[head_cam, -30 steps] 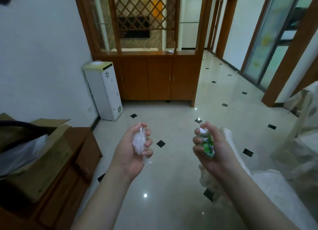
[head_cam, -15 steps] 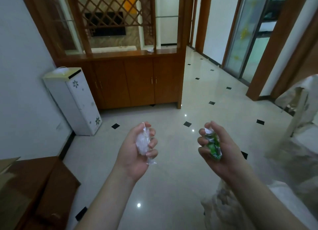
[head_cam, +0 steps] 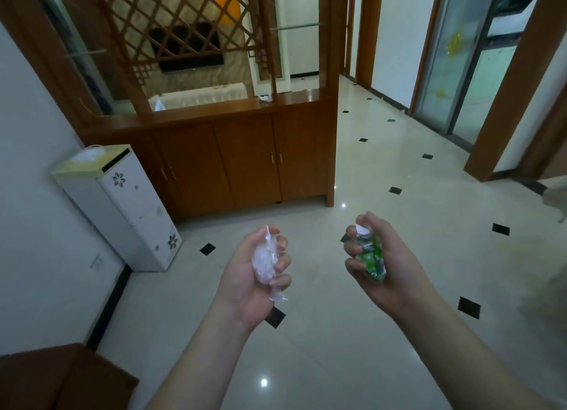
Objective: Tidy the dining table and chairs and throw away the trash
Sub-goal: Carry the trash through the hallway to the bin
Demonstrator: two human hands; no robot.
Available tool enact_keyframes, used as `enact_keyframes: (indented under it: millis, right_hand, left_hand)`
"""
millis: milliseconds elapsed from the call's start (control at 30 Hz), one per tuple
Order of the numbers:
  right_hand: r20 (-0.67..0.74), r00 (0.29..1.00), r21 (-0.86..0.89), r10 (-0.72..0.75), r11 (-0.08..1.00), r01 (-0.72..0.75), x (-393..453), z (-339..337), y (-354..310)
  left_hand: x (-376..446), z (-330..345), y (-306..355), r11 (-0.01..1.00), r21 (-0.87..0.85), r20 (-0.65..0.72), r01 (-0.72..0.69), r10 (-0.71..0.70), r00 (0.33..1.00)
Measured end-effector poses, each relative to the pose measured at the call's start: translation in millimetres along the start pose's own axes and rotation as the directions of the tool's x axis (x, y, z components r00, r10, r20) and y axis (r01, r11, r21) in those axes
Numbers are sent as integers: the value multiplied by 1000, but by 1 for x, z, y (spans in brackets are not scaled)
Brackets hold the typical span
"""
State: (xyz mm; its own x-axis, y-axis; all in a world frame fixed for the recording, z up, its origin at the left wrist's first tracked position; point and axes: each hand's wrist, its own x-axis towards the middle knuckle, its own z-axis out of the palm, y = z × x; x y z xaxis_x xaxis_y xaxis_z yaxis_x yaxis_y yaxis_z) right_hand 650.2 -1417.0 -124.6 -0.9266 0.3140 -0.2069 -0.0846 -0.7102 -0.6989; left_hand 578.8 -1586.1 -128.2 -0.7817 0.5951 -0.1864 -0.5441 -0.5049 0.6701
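1. Glossy tiled floor (head_cam: 383, 225) with small black diamond insets is filling most of the view, running from near to the far right.
2. Wooden cabinet divider (head_cam: 242, 161) is standing at far centre, lattice screen above it, closed doors below.
3. Glass sliding door (head_cam: 460, 66) is showing at far right, between brown wooden frames.
4. White floor-standing appliance (head_cam: 132, 207) with flower decals is standing at left against the wall, just left of the cabinet divider.
5. Dark wooden furniture corner (head_cam: 61, 379) is showing at near left.
6. Left hand (head_cam: 254, 274) is being held palm-up over the floor at near centre, fingers curling around a crumpled clear plastic wrapper (head_cam: 265, 262); a twisted end of the wrapper is sticking out below the little finger.
7. Right hand (head_cam: 386, 265) is being held at the same height, right of the left hand and apart from it, fingers curling around a crumpled green wrapper (head_cam: 372, 259); a white scrap is poking out at the top, by the index finger.
8. Both wrappers are sitting in the hands, off every surface.
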Motion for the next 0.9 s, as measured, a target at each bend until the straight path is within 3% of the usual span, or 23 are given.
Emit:
enact_keyframes:
  millis: [167,467,700,900]
  right_hand:
    - [-63,998,28,-16,999,18,88,3,-3]
    - [-244,963,-55,-113,993,103,215,11,-39]
    - [-407,884,39,-229,963,268,260,-58,-103]
    - [-492,813,50,-312,922,384,296,-131,-180]
  left_hand:
    - [89,-17,28,1000,8,30,12,-13,999]
    - [258,4,68,985,123,274,123,-153,950]
    - [375,65,17,936,154,361,317,-352,864]
    - [464,141,-39,889,279,410,364,-453,792]
